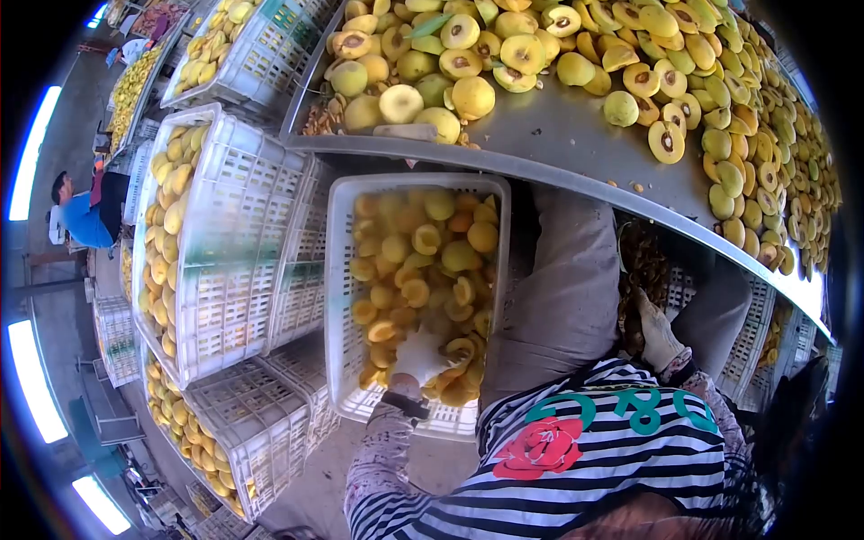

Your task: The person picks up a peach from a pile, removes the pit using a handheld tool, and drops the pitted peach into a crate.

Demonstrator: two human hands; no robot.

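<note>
My left hand, in a white glove with a dark band at the wrist, is down in a white plastic crate. Its fingers look spread among yellow peach halves; motion blurs some of the fruit around it. One cut half lies against the fingertips, and I cannot see a firm grip on it. My right hand, also gloved, hangs between my knees with its fingers stretched out and no fruit visible in it. Beside those fingers is a heap of brown pits or scraps.
A metal table spans the top, heaped with halved peaches. A pale oblong object lies at its edge. Stacked crates full of fruit stand at left. Farther back sits a person in blue.
</note>
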